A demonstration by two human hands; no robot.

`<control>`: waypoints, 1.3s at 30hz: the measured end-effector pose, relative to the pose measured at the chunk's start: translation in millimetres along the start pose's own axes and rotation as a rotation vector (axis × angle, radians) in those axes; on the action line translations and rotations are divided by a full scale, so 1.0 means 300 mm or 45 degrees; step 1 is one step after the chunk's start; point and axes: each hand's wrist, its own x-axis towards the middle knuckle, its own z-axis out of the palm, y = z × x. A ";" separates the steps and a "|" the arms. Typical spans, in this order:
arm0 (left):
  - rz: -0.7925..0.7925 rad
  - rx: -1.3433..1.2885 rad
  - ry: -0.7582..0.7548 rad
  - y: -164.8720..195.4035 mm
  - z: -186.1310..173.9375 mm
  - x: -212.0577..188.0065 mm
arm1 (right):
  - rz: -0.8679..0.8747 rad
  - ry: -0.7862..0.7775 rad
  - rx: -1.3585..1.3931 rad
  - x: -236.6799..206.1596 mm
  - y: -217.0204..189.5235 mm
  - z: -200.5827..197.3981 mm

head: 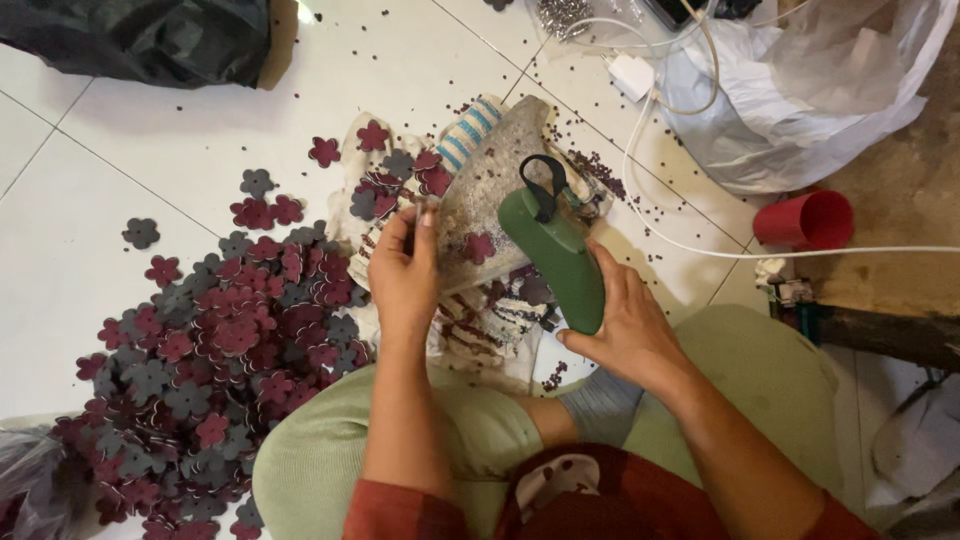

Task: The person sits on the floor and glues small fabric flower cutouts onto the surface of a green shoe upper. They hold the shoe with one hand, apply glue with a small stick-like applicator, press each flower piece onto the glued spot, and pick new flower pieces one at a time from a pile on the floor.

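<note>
We begin at the left edge. A dark plastic bag (pixel 150 38) lies at 11 o'clock on the white tiled floor (pixel 130 150). Below it, from 9 to 7 o'clock, a broad heap of flower-shaped cutouts (pixel 215 350), maroon and grey, spreads across the tiles, with single pieces scattered towards 10 o'clock.

At centre, the left hand (pixel 405 270) is raised with its fingertips pinched on the near edge of a flat grey speckled slab (pixel 485 190); a maroon cutout (pixel 479 247) sits on the slab's lower face. The slab is tilted, its far end pointing to 12 o'clock, and it lies over a striped cloth (pixel 470 130) that shows blue-and-white bands just beside that far end. More cutouts rest on the cloth at the slab's 10 o'clock side.

Just to the right, the right hand (pixel 630 325) is clenched around the lower end of a green handle (pixel 560 260) carrying a black loop strap (pixel 545 185). The handle touches the slab's right edge; we cannot tell what its working end looks like.

Small dark punched specks (pixel 600 175) dot the floor at 1 o'clock. A white cable (pixel 640 190) curves past them from a white adapter (pixel 632 75). A white plastic bag (pixel 800 90) fills the 2 o'clock corner, and a red cup (pixel 805 220) lies on its side at 3 o'clock. The person's light-green trousers (pixel 330 450) occupy 6 o'clock.
</note>
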 end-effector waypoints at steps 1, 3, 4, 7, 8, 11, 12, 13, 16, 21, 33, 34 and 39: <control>0.063 -0.392 -0.050 -0.016 0.004 0.011 | 0.013 -0.010 -0.006 0.000 -0.002 -0.001; 0.067 -0.521 -0.173 -0.049 0.017 0.016 | 0.036 -0.023 -0.020 0.003 -0.007 -0.004; 0.067 -0.586 -0.237 -0.063 0.025 0.016 | 0.087 -0.069 -0.034 0.004 -0.009 -0.005; 0.093 -0.702 -0.250 -0.087 0.047 0.010 | 0.160 -0.135 -0.053 0.007 -0.016 -0.009; 0.077 -0.700 -0.220 -0.088 0.051 0.010 | 0.123 -0.107 -0.044 0.007 -0.017 -0.010; 0.018 -0.704 -0.168 -0.086 0.058 0.011 | 0.088 -0.082 -0.038 0.004 -0.019 -0.012; -0.006 -0.713 -0.176 -0.083 0.060 0.012 | 0.087 -0.083 -0.041 0.004 -0.019 -0.012; -0.031 -0.722 -0.183 -0.080 0.063 0.012 | 0.095 -0.088 -0.042 0.004 -0.018 -0.012; -0.046 -0.821 -0.214 -0.074 0.073 0.012 | 0.115 -0.100 -0.038 0.004 -0.017 -0.011; 0.037 -0.688 -0.214 -0.074 0.073 0.012 | 0.077 -0.075 -0.025 0.004 -0.016 -0.010; 0.173 -0.082 -0.151 -0.057 0.069 -0.043 | 0.071 -0.069 -0.010 0.004 -0.024 -0.014; 0.189 0.103 -0.131 -0.049 0.067 -0.055 | 0.123 -0.113 -0.025 0.005 -0.026 -0.016; 0.309 0.289 -0.127 -0.019 0.050 -0.085 | 0.129 -0.115 -0.052 0.006 -0.035 -0.019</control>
